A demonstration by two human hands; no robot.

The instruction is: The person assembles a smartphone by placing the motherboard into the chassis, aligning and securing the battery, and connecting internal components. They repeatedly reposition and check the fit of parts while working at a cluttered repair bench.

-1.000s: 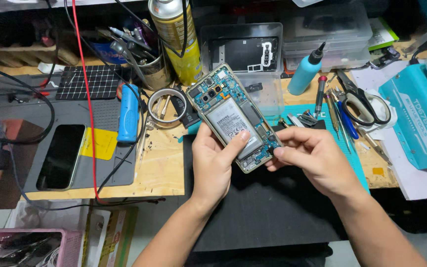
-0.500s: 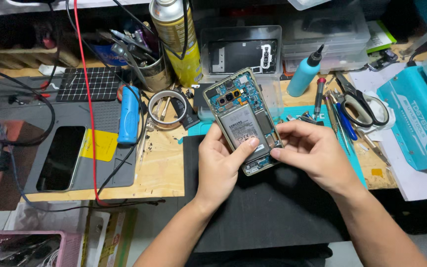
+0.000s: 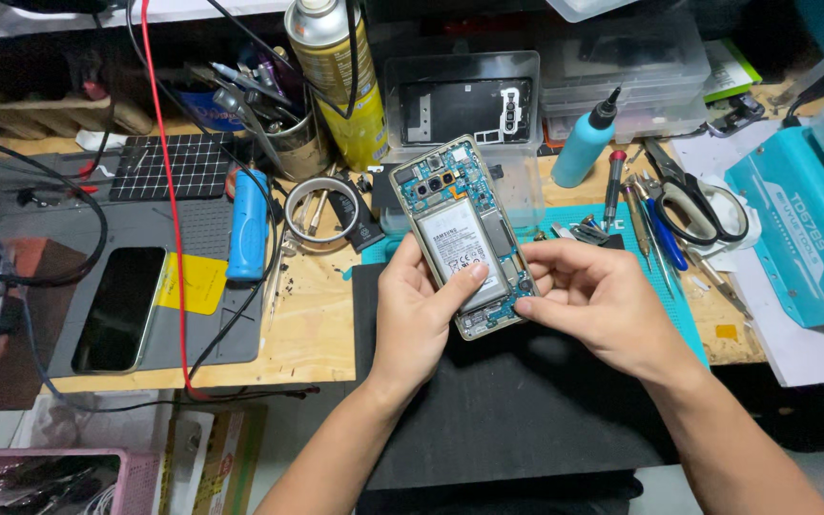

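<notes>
above the black mat (image 3: 526,401) at the near edge of the table (image 3: 307,334): one opened phone (image 3: 463,234), back cover off, battery and blue circuit boards facing up, held clear of the surface and tilted so the innards face the camera, seemingly for inspection.

left hand (image 3: 417,319): cradles the phone's lower left edge from beneath; thumb laid across the lower end of the battery, the other fingers curled behind the frame, closed about it as a support.

right hand (image 3: 598,300): at the phone's lower right corner; fingers (image 3: 531,307) bent inward and pinching the frame's edge, steadying it against the left.

items about, on the table:
- clear plastic box (image 3: 469,110) behind the phone, holding a black back cover, probably kept apart from loose parts.
- yellow spray can (image 3: 336,67), upright, beside a tin of tools (image 3: 288,133).
- roll of tape (image 3: 321,212), flat, just left of the phone.
- blue cylinder tool (image 3: 246,224) on a grey work mat (image 3: 78,277), with a second phone (image 3: 121,307) lying screen up near it.
- blue squeeze bottle (image 3: 586,143), upright, right of the box.
- scissors (image 3: 693,205) and screwdrivers (image 3: 612,186) on the right, within reach.
- teal machine (image 3: 793,229) at the far right.
- red cable (image 3: 169,191) trailing across the left side.
</notes>
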